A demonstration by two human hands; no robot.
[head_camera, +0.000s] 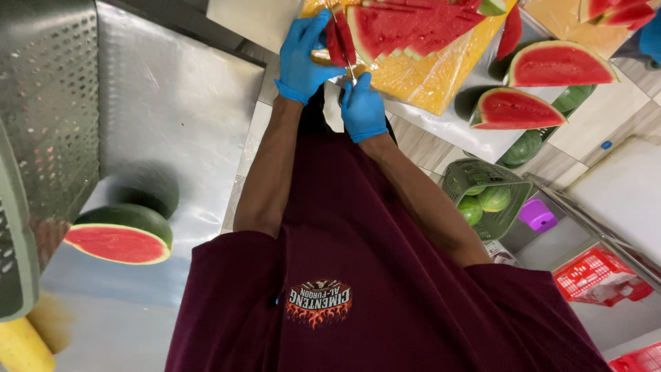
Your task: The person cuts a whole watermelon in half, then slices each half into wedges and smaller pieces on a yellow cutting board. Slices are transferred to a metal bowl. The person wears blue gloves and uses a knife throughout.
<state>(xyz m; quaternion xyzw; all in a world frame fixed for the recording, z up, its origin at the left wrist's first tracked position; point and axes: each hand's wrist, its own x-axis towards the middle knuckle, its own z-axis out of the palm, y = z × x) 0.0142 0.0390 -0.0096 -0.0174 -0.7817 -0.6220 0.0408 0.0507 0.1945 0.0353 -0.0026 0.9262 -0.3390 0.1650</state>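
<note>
Watermelon slice (339, 38) — wet, soft, likely slippery — stands on the yellow cutting board (427, 76); left hand (303, 52) pinches it loosely by the flesh, right hand (363, 107) closed around a knife (348, 62) — best held at the firmer rind.

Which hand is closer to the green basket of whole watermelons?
Right. The right hand, gripping a knife, is at the near edge of the yellow board, up-left of the green basket. The left hand holds a watermelon slice farther away.
</note>
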